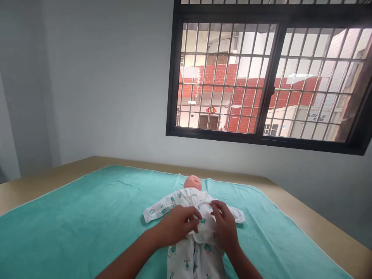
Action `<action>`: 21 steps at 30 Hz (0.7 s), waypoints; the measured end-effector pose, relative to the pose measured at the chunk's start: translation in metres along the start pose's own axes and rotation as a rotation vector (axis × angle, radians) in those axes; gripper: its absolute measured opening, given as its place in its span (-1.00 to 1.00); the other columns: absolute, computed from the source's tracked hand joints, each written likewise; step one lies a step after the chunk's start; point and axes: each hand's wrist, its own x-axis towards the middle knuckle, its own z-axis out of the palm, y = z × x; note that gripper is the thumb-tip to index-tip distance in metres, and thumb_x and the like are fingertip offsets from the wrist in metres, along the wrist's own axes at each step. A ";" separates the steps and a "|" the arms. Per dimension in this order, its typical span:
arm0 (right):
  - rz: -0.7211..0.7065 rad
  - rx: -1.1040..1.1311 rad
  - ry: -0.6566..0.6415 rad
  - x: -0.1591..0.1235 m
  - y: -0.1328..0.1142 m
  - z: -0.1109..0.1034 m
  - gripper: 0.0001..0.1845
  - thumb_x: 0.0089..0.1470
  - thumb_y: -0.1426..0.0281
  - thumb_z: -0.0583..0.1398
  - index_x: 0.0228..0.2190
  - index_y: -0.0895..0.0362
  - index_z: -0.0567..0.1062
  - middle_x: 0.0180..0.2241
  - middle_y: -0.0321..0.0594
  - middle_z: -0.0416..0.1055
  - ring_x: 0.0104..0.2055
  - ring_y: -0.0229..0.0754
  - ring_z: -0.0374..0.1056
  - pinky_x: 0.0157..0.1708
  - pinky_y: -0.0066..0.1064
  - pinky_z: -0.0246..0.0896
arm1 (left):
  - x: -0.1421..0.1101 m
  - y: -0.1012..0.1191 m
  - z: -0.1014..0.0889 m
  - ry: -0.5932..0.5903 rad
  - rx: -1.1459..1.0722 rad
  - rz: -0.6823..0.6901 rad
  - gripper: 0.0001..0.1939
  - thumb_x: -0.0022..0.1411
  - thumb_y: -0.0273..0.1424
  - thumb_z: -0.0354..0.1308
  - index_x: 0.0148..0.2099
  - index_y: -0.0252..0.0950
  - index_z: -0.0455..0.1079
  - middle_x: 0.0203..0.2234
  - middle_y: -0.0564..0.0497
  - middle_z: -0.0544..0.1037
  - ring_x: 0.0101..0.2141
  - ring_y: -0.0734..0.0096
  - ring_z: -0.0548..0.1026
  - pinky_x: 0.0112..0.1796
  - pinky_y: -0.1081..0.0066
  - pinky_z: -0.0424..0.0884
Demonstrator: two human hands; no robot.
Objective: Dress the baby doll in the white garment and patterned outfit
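Observation:
A baby doll (193, 182) lies on its back, its head toward the wall. It wears a white romper (187, 199) with a teal print, sleeves spread out to both sides. Over the left part of the doll's belly is my left hand (180, 224), with bent fingers apart and nothing visible in them. My right hand (226, 226) is at the other side of the chest, fingers loosely curved and near or touching the fabric. Below the hands, the romper's front edges part between the legs. The hands hide some of the torso.
A teal blanket (87, 217) lies under the doll on a wooden table (290, 190). Behind it rises a pale wall (110, 85) with a dark-framed, barred window (171, 77) at the upper right.

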 end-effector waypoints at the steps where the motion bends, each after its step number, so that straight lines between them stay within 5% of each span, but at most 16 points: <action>1: 0.017 -0.083 -0.020 0.010 0.000 0.001 -0.67 0.13 0.11 0.08 -0.23 0.07 0.44 -0.15 -0.16 0.49 -0.15 -0.07 0.40 -0.16 -0.32 0.29 | 0.006 -0.005 -0.006 0.058 -0.073 -0.024 -0.75 0.22 -0.26 0.02 -0.20 -0.19 0.49 -0.47 0.07 0.60 -0.56 0.45 0.43 -0.49 0.48 0.29; 6: 0.131 -0.481 -0.180 0.066 -0.003 0.018 -0.58 0.13 0.08 0.04 -0.54 0.10 0.42 -0.52 -0.16 0.48 -0.42 -0.13 0.39 -0.37 -0.36 0.17 | 0.058 -0.048 -0.021 0.468 -0.244 -0.179 -0.72 0.16 -0.24 0.05 -0.22 -0.32 0.45 -0.48 0.03 0.50 -0.55 0.49 0.40 -0.56 0.54 0.24; 10: 0.148 -0.520 -0.198 0.097 0.000 0.032 -0.67 -0.07 0.23 0.22 -0.72 0.10 0.34 -0.67 -0.17 0.37 -0.49 -0.15 0.33 -0.45 -0.40 0.03 | 0.098 -0.070 -0.014 0.479 -0.183 -0.246 -0.71 0.16 -0.25 0.03 -0.23 -0.35 0.45 -0.55 0.04 0.48 -0.59 0.48 0.39 -0.58 0.52 0.23; 14: 0.142 -0.486 -0.178 0.109 0.008 0.039 -0.80 -0.16 0.40 0.21 -0.72 0.11 0.37 -0.65 -0.22 0.37 -0.51 -0.20 0.27 -0.47 -0.41 -0.05 | 0.124 -0.082 -0.006 0.449 -0.063 -0.238 -0.79 0.06 -0.30 0.14 -0.50 -0.32 0.44 -0.68 0.07 0.42 -0.63 0.46 0.35 -0.53 0.48 0.19; 17: 0.120 -0.407 -0.128 0.113 0.010 0.046 -0.80 -0.10 0.37 0.14 -0.68 0.12 0.38 -0.60 -0.24 0.38 -0.46 -0.21 0.25 -0.45 -0.42 -0.03 | 0.135 -0.089 -0.005 0.468 -0.008 -0.208 -0.85 -0.07 -0.39 0.23 -0.60 -0.30 0.40 -0.61 0.04 0.50 -0.50 0.41 0.41 -0.45 0.48 0.20; 21: 0.140 -0.227 -0.117 0.111 0.013 0.059 -0.72 -0.01 0.22 0.10 -0.55 0.15 0.45 -0.53 -0.28 0.39 -0.43 -0.24 0.26 -0.42 -0.45 0.08 | 0.143 -0.096 -0.008 0.509 -0.060 -0.218 -0.89 0.02 -0.38 0.17 -0.48 -0.29 0.45 -0.58 0.03 0.52 -0.51 0.43 0.42 -0.46 0.50 0.21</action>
